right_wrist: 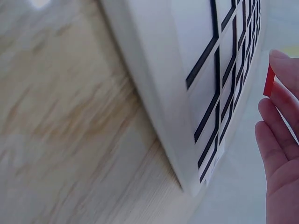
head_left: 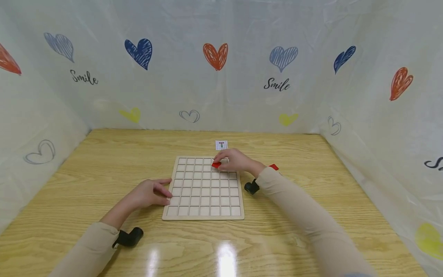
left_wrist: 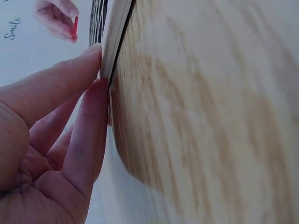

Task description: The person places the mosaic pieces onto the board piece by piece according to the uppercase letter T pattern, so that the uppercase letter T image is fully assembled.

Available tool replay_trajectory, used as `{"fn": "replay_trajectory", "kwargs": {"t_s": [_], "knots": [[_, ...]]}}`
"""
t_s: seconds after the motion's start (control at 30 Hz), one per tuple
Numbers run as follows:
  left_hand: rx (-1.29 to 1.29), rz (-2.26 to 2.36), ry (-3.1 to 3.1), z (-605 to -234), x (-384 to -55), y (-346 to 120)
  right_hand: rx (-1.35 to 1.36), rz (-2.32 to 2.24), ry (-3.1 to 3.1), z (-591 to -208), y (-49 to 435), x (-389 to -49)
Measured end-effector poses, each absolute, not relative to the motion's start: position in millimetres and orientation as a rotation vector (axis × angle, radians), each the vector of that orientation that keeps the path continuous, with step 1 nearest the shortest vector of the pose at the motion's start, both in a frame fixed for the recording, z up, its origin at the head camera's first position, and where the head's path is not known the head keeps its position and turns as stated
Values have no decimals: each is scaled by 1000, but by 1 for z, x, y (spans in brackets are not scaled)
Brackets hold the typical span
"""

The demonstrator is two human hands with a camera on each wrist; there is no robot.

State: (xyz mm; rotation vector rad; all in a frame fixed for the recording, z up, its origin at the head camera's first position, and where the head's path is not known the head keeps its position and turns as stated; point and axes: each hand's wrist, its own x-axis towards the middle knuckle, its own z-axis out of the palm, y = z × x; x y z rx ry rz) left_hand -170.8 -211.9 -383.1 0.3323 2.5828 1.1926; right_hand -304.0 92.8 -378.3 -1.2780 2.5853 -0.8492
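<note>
A pale wooden board (head_left: 203, 218) with a grid of square cells lies on the table. Over its far part, my right hand (head_left: 235, 160) pinches a flat red square tile (head_left: 216, 165) between thumb and fingers. The right wrist view shows the tile edge-on, held above the board's surface. My left hand (head_left: 149, 193) touches the board's left edge with its fingertips. Seen from the left wrist, the thumb (left_wrist: 56, 86) and fingers (left_wrist: 86, 130) rest against that edge, their tips close together.
Behind the board lies a small card (head_left: 221, 145) printed with a grid and a coloured T-like pattern. Another red piece (head_left: 273, 167) lies right of the board, partly hidden by the right forearm. A curtain with hearts (head_left: 215, 56) encloses the wooden table (head_left: 121, 154).
</note>
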Motion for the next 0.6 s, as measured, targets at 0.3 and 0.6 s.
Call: {"fn": "replay_trajectory", "kwargs": {"t_s": [0.3, 0.6], "knots": [[342, 1183, 2592, -386, -171, -216, -1326, -796, 2525, -377, 72, -305], [350, 1187, 2583, -387, -174, -216, -1356, -780, 2481, -379, 57, -307]]}}
